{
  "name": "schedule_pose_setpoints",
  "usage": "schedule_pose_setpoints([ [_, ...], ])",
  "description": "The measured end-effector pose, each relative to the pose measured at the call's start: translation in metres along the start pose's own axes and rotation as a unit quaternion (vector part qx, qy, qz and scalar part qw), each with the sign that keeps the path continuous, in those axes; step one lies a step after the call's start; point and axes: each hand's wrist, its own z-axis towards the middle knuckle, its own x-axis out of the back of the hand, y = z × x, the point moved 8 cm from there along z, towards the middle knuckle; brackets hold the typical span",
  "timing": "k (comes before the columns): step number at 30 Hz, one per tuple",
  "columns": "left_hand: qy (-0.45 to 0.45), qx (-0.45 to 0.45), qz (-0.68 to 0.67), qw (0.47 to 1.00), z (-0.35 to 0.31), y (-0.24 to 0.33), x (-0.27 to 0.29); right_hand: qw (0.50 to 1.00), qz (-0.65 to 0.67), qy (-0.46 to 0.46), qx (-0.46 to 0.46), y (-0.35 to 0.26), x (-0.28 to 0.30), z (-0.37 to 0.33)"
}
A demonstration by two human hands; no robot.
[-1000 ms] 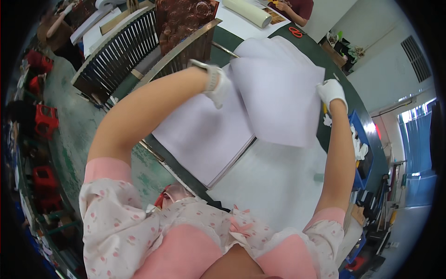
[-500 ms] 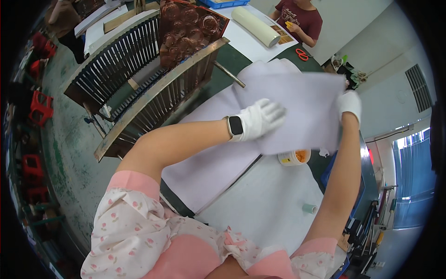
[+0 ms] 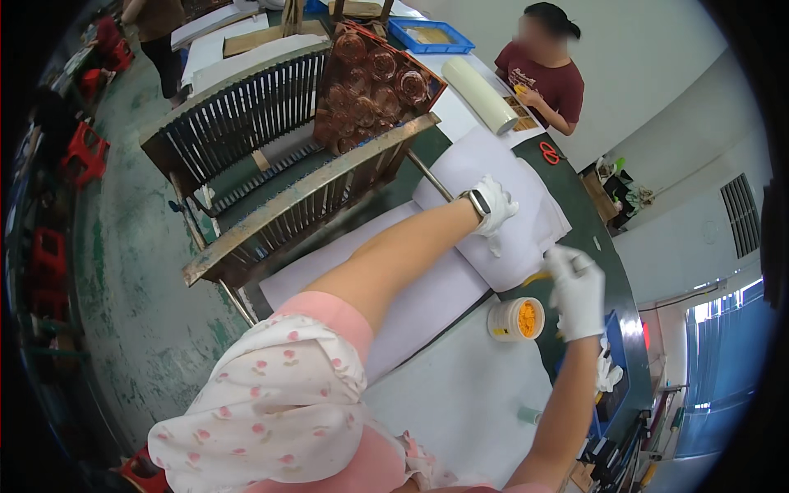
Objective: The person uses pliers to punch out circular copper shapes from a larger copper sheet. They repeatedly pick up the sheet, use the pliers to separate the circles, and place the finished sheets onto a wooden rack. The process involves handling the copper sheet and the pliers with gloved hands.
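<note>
My left hand, in a white glove with a watch at the wrist, rests on a pale lilac-white sheet. Its thumb is apart from the fingers. Under it and toward me lies another pale sheet. My right hand, also gloved and a little blurred, hovers by the sheet's right corner with curled fingers. A thin yellow piece shows at its fingertips, and I cannot tell whether the hand holds it. Just left of this hand stands an open white tub with orange-yellow contents.
A slatted metal rack stands at the left, a brown embossed panel leaning on it. Farther off are a cream roll, red scissors, a blue tray and a person. A small pale green cylinder lies near me.
My right hand has left the sheet's edge and come down beside the tub. The lifted sheet has been lowered. My left hand has reached farther out, and the view has shifted.
</note>
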Motion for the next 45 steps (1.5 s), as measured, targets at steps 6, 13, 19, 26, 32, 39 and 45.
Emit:
schedule_pose_setpoints([
  [6,0.26,-0.034,-0.009,0.965,0.001,-0.017,0.094,0.994,0.066,-0.055,-0.073,0.081,-0.074,0.001],
  [13,0.489,0.306,0.063,0.815,-0.102,-0.201,0.219,0.827,0.177,-0.504,-0.177,0.111,-0.176,-0.123],
  [19,0.336,0.395,-0.068,0.852,-0.212,-0.379,0.172,0.615,0.332,-0.598,-0.391,0.113,-0.227,-0.242],
  [26,0.274,0.333,-0.338,0.836,-0.202,-0.392,0.125,0.57,0.431,-0.552,-0.429,0.122,-0.232,-0.25],
  [32,0.237,0.403,-0.144,0.872,-0.22,-0.368,0.153,0.567,0.535,-0.484,-0.398,0.124,-0.209,-0.256],
  [39,0.219,0.389,-0.217,0.868,-0.237,-0.352,0.155,0.599,0.553,-0.406,-0.413,0.137,-0.189,-0.286],
  [45,0.21,0.309,-0.144,0.916,-0.242,-0.329,0.174,0.432,0.749,-0.349,-0.361,0.118,-0.187,-0.318],
])
